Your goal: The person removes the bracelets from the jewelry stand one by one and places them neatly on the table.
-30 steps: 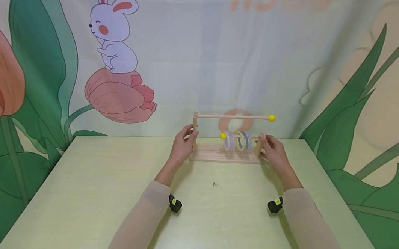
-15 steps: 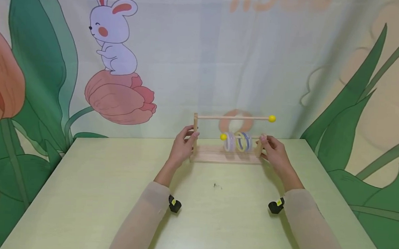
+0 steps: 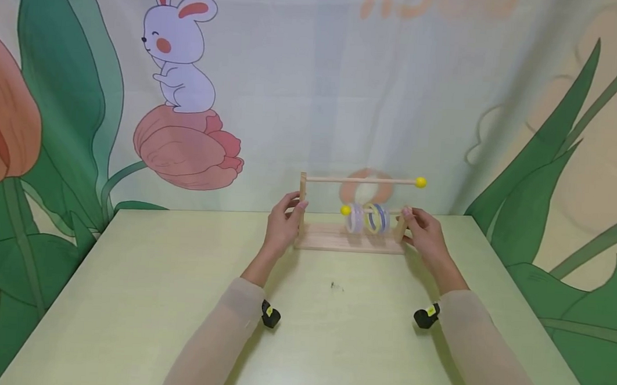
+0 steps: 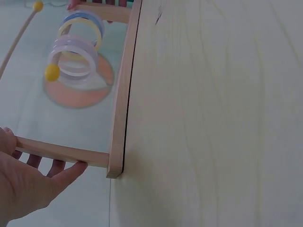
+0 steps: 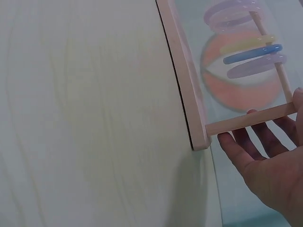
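Observation:
A wooden ring stand (image 3: 350, 242) rests near the back of the table, with a tall post at its left end and a short post (image 5: 251, 119) at its right. From the tall post (image 4: 66, 152) an upper rod (image 3: 361, 181) reaches right to a yellow ball. Several rings, lavender (image 3: 354, 219), yellow (image 3: 372, 219) and blue (image 5: 253, 54), hang on the lower rod, which runs left from the short post to another yellow ball (image 4: 52, 72). My left hand (image 3: 283, 226) grips the tall post, thumb in front. The short post is held between the thumb and fingers of my right hand (image 3: 427, 233).
The pale table (image 3: 177, 302) extends in front of the stand and to both sides. A small dark mark (image 3: 333, 285) shows on its top. Right behind the table's far edge hangs a printed cloth (image 3: 271, 97) with a rabbit and flowers.

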`<action>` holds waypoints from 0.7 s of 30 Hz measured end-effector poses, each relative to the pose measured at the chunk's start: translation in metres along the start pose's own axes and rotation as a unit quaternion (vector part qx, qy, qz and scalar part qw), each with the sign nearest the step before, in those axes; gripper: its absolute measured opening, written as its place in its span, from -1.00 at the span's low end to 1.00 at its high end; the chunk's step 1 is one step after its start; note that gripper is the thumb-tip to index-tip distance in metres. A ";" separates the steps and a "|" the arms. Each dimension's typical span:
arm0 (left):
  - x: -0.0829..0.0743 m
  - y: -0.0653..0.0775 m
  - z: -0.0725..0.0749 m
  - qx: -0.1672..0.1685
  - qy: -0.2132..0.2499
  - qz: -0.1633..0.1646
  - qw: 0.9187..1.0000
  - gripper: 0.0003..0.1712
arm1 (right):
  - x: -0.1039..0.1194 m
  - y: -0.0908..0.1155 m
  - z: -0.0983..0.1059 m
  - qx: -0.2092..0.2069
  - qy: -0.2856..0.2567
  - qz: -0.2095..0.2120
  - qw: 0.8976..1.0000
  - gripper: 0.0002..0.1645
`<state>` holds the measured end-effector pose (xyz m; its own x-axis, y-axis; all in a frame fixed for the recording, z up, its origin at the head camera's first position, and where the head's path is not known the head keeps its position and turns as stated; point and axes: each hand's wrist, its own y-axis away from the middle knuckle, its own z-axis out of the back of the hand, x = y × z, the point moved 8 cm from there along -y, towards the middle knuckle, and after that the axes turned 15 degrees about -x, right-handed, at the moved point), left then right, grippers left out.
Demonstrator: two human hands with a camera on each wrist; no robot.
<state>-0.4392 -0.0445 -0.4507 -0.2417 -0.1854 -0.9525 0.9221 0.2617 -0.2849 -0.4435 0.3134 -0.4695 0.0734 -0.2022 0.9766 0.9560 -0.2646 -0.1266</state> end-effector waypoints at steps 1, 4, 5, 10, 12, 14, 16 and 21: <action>-0.001 0.000 0.002 -0.003 -0.002 0.001 1.000 -0.48 | 0.001 0.000 -0.001 -0.001 0.000 -0.001 1.000 -0.15; -0.007 0.000 0.009 -0.004 -0.003 -0.001 1.000 -0.48 | 0.005 0.003 -0.005 -0.001 -0.004 0.002 1.000 -0.19; -0.009 0.000 0.012 -0.002 -0.001 -0.002 1.000 -0.49 | 0.006 0.005 -0.007 0.000 -0.007 0.003 1.000 -0.20; -0.009 -0.001 0.033 0.007 0.008 -0.005 1.000 -0.50 | 0.012 0.013 -0.024 0.007 -0.019 0.008 1.000 -0.22; -0.007 -0.001 0.043 0.009 0.007 -0.006 1.000 -0.49 | 0.014 0.016 -0.033 0.011 -0.023 0.007 1.000 -0.22; -0.005 -0.001 0.052 0.011 0.007 -0.005 1.000 -0.50 | 0.016 0.019 -0.041 0.014 -0.026 0.008 1.000 -0.22; -0.004 0.000 0.061 0.013 0.008 -0.004 1.000 -0.50 | 0.018 0.022 -0.049 0.015 -0.029 0.009 0.999 -0.25; -0.001 0.002 0.082 0.017 0.004 0.000 1.000 -0.49 | 0.023 0.031 -0.068 0.021 -0.036 0.010 0.999 -0.30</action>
<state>-0.4127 -0.1212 -0.4418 -0.2431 -0.1785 -0.9534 0.9318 0.2302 -0.2807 -0.4314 0.2366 -0.4629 0.1123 -0.1384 0.9840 0.9652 -0.2203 -0.1412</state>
